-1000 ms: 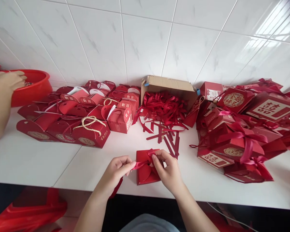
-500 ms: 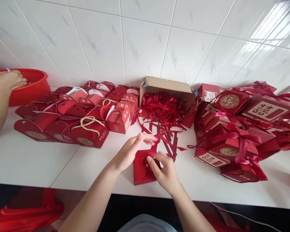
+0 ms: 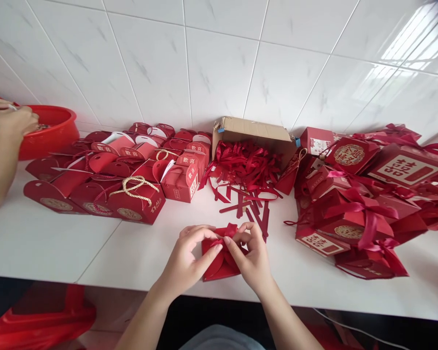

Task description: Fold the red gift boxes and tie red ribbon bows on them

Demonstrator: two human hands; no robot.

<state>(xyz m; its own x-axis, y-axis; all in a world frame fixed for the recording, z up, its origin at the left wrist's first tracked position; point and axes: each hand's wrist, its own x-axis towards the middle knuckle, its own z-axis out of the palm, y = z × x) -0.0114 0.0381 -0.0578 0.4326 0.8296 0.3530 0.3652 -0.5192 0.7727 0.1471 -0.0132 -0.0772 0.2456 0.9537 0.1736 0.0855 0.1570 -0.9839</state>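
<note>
A small red gift box (image 3: 219,265) lies near the front edge of the white counter (image 3: 58,243). A red ribbon (image 3: 229,230) crosses its top. My left hand (image 3: 188,260) pinches the ribbon at the box's left side. My right hand (image 3: 253,257) pinches the ribbon at the right, fingertips meeting over the knot. Both hands rest on the box.
An open cardboard box (image 3: 253,133) spills red ribbons (image 3: 246,167) behind my hands. Open red boxes with rope handles (image 3: 131,194) crowd the left; tied red boxes (image 3: 353,214) pile up on the right. Another person's hands (image 3: 9,119) reach into a red basin (image 3: 51,131) at far left.
My left hand dropped from above the box back to its left side. Both hands now pinch the ribbon together over the box top.
</note>
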